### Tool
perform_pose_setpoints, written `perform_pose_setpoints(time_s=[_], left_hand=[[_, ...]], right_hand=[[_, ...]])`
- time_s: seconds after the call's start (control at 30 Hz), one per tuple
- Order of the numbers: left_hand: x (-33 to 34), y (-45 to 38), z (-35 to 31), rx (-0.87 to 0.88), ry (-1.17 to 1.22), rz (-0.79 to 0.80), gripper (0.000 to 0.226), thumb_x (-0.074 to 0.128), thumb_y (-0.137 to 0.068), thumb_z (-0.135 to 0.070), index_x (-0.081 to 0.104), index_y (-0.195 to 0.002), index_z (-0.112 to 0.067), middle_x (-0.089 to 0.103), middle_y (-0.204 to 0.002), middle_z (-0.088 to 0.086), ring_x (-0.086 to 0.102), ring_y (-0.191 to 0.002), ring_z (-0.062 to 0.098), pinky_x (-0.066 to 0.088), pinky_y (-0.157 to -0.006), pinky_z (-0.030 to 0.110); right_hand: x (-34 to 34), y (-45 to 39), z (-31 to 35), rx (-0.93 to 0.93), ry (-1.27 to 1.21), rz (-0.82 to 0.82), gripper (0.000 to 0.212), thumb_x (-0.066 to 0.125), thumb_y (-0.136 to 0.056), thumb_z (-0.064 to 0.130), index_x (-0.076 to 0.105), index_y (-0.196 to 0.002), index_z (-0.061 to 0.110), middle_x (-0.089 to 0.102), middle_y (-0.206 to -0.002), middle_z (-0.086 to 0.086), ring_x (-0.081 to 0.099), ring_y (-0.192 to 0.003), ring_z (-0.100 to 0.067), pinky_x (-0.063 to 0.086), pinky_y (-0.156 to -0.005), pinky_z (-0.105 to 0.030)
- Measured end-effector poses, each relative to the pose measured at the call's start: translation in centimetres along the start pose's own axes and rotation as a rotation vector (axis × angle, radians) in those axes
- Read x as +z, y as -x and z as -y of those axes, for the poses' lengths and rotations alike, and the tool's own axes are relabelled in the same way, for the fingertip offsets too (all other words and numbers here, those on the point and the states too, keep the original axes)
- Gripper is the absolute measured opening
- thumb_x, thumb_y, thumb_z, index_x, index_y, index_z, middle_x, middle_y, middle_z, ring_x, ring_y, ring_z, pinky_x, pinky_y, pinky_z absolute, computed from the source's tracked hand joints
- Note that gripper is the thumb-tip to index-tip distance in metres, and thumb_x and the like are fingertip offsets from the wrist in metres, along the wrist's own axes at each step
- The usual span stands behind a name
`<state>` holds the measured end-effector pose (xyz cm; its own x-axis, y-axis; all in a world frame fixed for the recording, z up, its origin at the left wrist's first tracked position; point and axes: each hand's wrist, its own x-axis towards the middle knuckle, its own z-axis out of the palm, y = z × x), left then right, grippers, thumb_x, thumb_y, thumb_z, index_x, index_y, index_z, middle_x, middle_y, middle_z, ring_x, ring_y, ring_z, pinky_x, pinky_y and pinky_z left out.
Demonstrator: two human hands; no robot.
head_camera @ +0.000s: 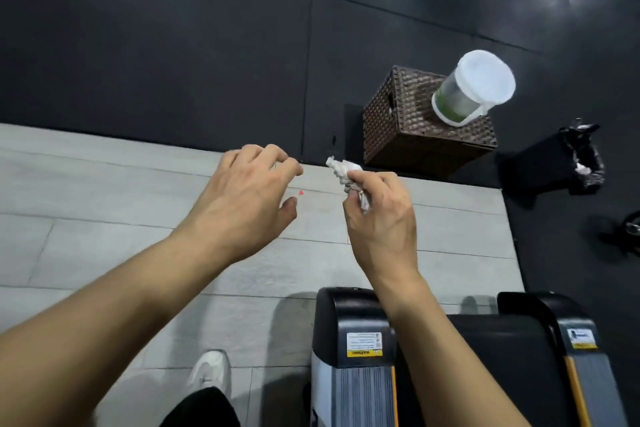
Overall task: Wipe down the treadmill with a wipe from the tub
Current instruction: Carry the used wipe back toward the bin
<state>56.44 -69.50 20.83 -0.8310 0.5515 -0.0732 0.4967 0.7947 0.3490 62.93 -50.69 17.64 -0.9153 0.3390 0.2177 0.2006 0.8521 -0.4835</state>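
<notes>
White crumpled wipe pinched in right hand fingers.

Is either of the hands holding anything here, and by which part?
The right hand pinches a crumpled white wipe by its lower end; the upper part sticks out above the fingers. The left hand holds nothing.

A person's right hand pinches a crumpled white wipe above a grey plank floor, while the left hand hovers just beside it, fingers loosely spread. A lidded plastic tub stands on a wicker basket beyond; the treadmill end lies below the right forearm.
</notes>
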Motion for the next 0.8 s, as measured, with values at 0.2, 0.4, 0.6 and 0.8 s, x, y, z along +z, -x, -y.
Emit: perform_pose_setpoints(time_s=[0.2, 0.4, 0.6, 0.8], left_hand=[[-10.1, -4.9, -2.4, 0.087, 0.006, 0.01, 0.037, 0.058, -0.096, -0.035, 0.057, -0.132, -0.025, 0.055, -0.128, -0.007, 0.047, -0.123, 0.023, 0.034, -0.106, 0.039], [-16.3, -11.2, -7.5, 0.207, -0.034, 0.046, 0.036, 0.065, -0.091, -0.031, 0.062, -0.126, -0.023, 0.056, -0.129, -0.003, 0.051, -0.119, 0.025, 0.041, -0.101, 0.041], [-19.1, -19.1, -13.9, 0.297, -0.024, 0.06, 0.039, 0.07, -0.085, -0.027, 0.064, -0.122, -0.021, 0.055, -0.133, 0.001, 0.054, -0.117, 0.027, 0.047, -0.095, 0.044], [-20.1, -27.4, -20.2, 0.413, -0.029, 0.108, 0.039, 0.072, -0.084, -0.027, 0.064, -0.122, -0.024, 0.056, -0.133, -0.001, 0.055, -0.118, 0.026, 0.048, -0.095, 0.043]], right_hand=[[-8.4, -6.0, 3.9, 0.113, 0.02, -0.011, 0.029, 0.064, -0.09, 0.012, 0.07, -0.116, 0.023, 0.061, -0.099, 0.004, 0.055, -0.094, -0.018, 0.045, -0.082, -0.028], [-15.3, -11.1, 3.1, 0.278, -0.009, -0.103, 0.03, 0.064, -0.091, 0.013, 0.068, -0.117, 0.027, 0.06, -0.101, 0.009, 0.053, -0.095, -0.014, 0.045, -0.084, -0.026], [-20.4, -16.8, -1.1, 0.444, -0.114, -0.212, 0.031, 0.067, -0.091, 0.013, 0.069, -0.118, 0.027, 0.059, -0.104, 0.012, 0.056, -0.097, -0.012, 0.051, -0.084, -0.032], [-24.6, -22.3, -5.5, 0.593, -0.134, -0.24, 0.035, 0.066, -0.092, 0.014, 0.068, -0.124, 0.027, 0.061, -0.112, 0.012, 0.056, -0.102, -0.011, 0.049, -0.084, -0.025]])
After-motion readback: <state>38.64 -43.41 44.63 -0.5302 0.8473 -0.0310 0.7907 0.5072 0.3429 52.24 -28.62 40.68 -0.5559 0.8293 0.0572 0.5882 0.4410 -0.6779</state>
